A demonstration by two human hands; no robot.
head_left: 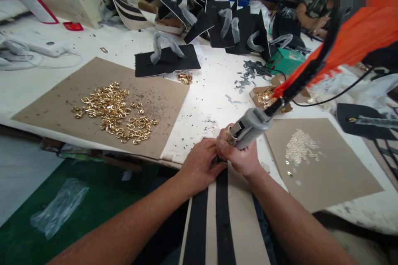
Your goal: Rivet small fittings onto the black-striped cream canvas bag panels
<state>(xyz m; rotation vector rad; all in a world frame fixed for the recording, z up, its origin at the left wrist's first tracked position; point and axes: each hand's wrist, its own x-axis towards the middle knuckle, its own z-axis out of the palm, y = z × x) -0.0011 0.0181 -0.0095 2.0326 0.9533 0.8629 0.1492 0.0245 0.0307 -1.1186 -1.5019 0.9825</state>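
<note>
My right hand (241, 158) is closed around the body of a grey power screwdriver (253, 126), which slants down to the left at the table's front edge. Its tip is hidden behind my fingers. My left hand (200, 165) grips the far end of a beige panel with black stripes (244, 219), thumb on top of a stripe. The panel runs from the table edge down toward my lap. Both hands are close together, and what lies between their fingertips cannot be made out.
Gold metal clasps (115, 112) are heaped on a brown board (168, 132) at left. Small pale discs (300, 147) lie on another brown board (336, 178) at right. Black bag panels (168, 60) stand behind. An orange wrap (348, 45) hangs along the tool's cable. A co-worker's hand (319, 22) shows beyond.
</note>
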